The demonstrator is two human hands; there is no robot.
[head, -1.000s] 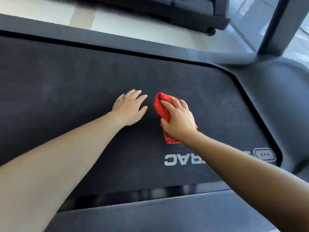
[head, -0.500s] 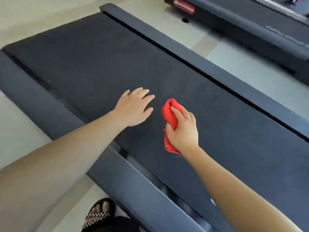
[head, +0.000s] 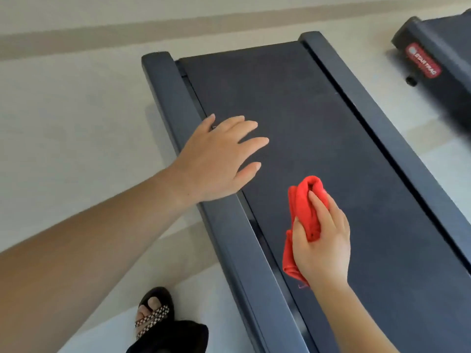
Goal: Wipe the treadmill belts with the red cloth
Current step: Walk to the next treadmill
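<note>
A dark treadmill belt (head: 305, 128) runs from the lower right toward its rear end at the upper middle. My right hand (head: 322, 240) grips a bunched red cloth (head: 304, 207) and holds it against the belt near the left side rail. My left hand (head: 219, 159) is open with fingers spread, over the left side rail (head: 229, 225) and the belt's edge; whether it touches them I cannot tell.
The right side rail (head: 377, 128) borders the belt. A second treadmill (head: 433, 59) with a red label stands at the upper right. Light floor (head: 76, 123) lies to the left. My sandalled foot (head: 153, 312) stands beside the left rail.
The view has swung from the front of the belt to its rear end. Both hands have travelled along the belt toward the rear and the left rail, the cloth still gripped.
</note>
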